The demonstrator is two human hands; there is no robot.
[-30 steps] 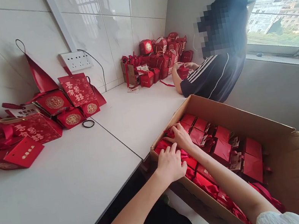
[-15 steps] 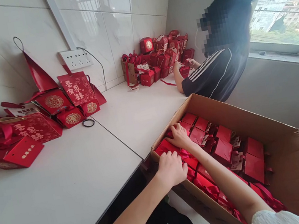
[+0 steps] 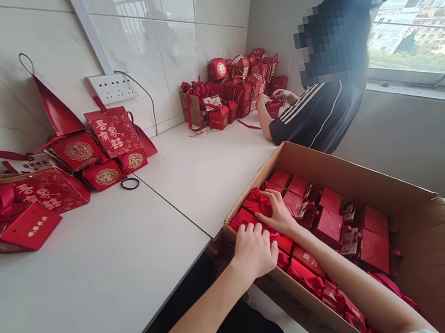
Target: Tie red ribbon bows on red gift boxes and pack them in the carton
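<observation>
A large cardboard carton (image 3: 360, 168) stands in front of me, packed with red gift boxes (image 3: 329, 223), several tied with ribbon. My left hand (image 3: 255, 249) is closed over the carton's near left edge, its fingers curled inward; the fingertips are partly hidden. Inside the carton, my right hand (image 3: 278, 215) has thumb and fingers apart, beside a red gift box with a ribbon bow (image 3: 258, 201) in the far left corner. Its fingers are at that box's right side; whether they press on it is unclear.
A white table (image 3: 108, 278) runs along the tiled wall, with red gift boxes (image 3: 52, 188) at left and a pile of them (image 3: 239, 80) farther back. A black hair tie (image 3: 129, 183) lies there. At the back right, a co-worker (image 3: 320, 109) handles a red box. A power strip (image 3: 113, 87) hangs on the wall.
My right hand has shifted slightly right and toward me, off the corner gift box, uncovering its ribbon bow. My left hand stays on the carton's edge.
</observation>
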